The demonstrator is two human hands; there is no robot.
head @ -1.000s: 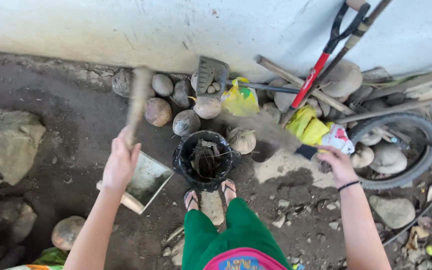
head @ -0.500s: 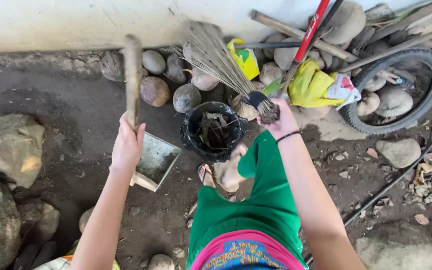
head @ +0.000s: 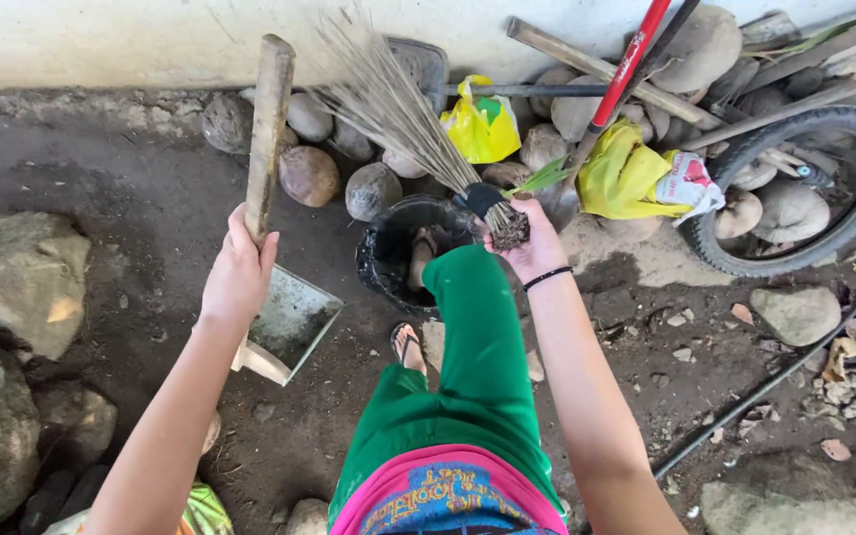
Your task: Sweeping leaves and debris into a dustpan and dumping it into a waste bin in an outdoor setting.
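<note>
Black bucket with foot inside, left hand fingers clamped on dustpan handle, right hand gripping broom

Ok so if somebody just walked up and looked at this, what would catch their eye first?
Most likely the stick broom, fanned upward in the right hand at centre, and the person's green-trousered leg with its foot inside the black bucket just below. To the left, the left hand grips the long wooden handle of a dustpan. A bright yellow bag lies among the stones at upper right.

Stick broom bristles up, wooden-handled dustpan tilted
</note>
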